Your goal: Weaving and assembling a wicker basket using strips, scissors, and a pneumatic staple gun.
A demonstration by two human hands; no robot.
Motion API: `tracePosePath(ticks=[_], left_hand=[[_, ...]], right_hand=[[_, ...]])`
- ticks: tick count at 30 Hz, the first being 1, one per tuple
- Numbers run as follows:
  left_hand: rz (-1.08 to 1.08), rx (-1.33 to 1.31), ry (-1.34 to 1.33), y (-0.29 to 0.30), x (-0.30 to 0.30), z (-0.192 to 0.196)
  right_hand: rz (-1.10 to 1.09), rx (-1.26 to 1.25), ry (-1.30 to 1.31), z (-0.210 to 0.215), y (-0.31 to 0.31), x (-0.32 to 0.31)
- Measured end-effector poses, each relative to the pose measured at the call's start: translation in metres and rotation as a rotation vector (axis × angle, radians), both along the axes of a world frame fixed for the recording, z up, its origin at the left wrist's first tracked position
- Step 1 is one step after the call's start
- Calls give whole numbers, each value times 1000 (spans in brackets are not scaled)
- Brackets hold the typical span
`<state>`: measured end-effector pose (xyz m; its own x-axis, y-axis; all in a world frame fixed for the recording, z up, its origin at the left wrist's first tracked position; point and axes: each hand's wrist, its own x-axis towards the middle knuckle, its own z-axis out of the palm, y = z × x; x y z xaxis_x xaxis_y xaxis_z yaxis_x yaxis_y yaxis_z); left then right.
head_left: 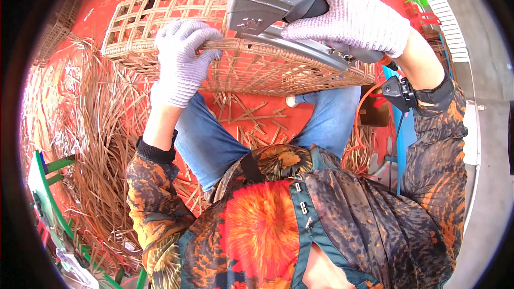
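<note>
A light brown woven basket lies on its side across my knees, its rim toward me. My left hand, in a pale knitted glove, is closed over that rim, fingers on the far side and thumb on the near side. In my right hand, gloved alike, is a grey and black air staple gun gripped by its handle. Its head stands over the basket's rim, just right of my left hand. The gun's tip is hidden, so I cannot tell whether it touches the weave.
Cut strips are heaped on the red floor at my left, with loose pieces between my legs. More woven pieces stand at the far left. A green frame is at the lower left. Behind my right hand runs an orange hose fitting.
</note>
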<state>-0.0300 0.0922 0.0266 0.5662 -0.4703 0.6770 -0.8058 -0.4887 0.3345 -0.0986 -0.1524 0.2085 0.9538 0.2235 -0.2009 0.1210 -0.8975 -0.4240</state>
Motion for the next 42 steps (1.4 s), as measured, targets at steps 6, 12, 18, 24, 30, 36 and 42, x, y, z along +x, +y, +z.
tracePosePath(ticks=[6, 12, 18, 24, 30, 36, 42], left_hand=[[-21, -25, -69, -1, 0, -4], [-20, 4, -31, 1, -4, -3], [35, 47, -77, 2, -8, -5], [58, -63, 11, 17, -3, -6], [92, 39, -34, 27, -1, -11], [79, 35, -34, 28, 2, -10], [104, 53, -55, 31, 5, -13]], right_hand=[[-189, -109, 111, 9, 4, -5], [-167, -27, 161, 8, 2, -4], [-20, -30, 85, 2, -4, -5], [52, -100, 47, 0, -8, -5], [113, -105, 14, 3, -4, -4], [82, 13, -12, -3, -8, -5], [58, -31, 306, 36, 12, 9]])
